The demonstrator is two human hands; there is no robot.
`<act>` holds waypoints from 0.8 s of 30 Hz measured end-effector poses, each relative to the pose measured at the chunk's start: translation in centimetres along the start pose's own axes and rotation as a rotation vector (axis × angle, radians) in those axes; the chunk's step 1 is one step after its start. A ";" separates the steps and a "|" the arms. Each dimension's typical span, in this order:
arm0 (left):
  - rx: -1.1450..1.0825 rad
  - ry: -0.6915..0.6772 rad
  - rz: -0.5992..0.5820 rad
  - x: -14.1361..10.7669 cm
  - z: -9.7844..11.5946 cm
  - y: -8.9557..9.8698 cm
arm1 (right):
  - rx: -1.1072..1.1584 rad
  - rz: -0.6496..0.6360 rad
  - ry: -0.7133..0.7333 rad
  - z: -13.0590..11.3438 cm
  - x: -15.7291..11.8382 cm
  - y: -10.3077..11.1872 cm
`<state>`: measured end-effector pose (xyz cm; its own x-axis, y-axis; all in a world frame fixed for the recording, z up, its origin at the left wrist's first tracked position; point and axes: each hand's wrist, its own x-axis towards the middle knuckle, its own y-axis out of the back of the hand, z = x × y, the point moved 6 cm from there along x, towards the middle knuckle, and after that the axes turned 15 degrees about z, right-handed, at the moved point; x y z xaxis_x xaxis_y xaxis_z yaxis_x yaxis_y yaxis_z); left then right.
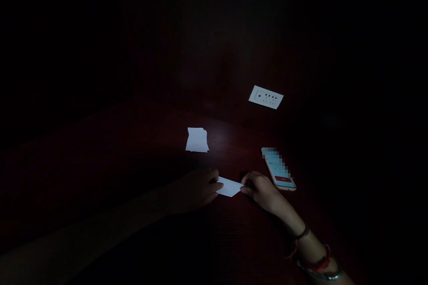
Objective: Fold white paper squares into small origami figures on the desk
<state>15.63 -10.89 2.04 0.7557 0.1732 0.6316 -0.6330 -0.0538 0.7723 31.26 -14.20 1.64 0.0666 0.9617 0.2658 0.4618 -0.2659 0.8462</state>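
Between my two hands is a small white piece of paper (229,186), with slanted edges that look folded. My left hand (200,189), wearing a ring, grips its left end, the thumb lying on top. The fingertips of my right hand (261,190) pinch the paper's right corner. Beyond my hands, a small stack of white paper sheets (197,140) lies on the dark red table, its edges slightly uneven. Just right of my right hand lies a phone (279,169) with its screen lit.
A white wall socket plate (266,97) is at the back right, above the table. The dark reddish table (160,142) fades into shadow at its sides. Bracelets (321,262) circle my right wrist. Most of the surroundings are too dark to make out.
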 end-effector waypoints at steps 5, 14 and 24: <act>-0.011 0.017 -0.011 -0.2 -0.1 -0.1 | -0.007 0.031 -0.002 0.1 0.1 0.4; 0.011 -0.053 0.032 -0.8 -0.4 -0.7 | 0.383 -0.035 -0.065 0.5 0.2 0.1; 0.016 -0.079 0.010 -0.6 0.0 -0.3 | 0.237 -0.091 0.232 -2.3 -0.1 1.5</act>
<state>15.32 -11.02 1.43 0.7607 0.0945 0.6421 -0.6383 -0.0708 0.7666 29.91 -14.90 3.98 -0.1750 0.9329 0.3149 0.6509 -0.1304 0.7479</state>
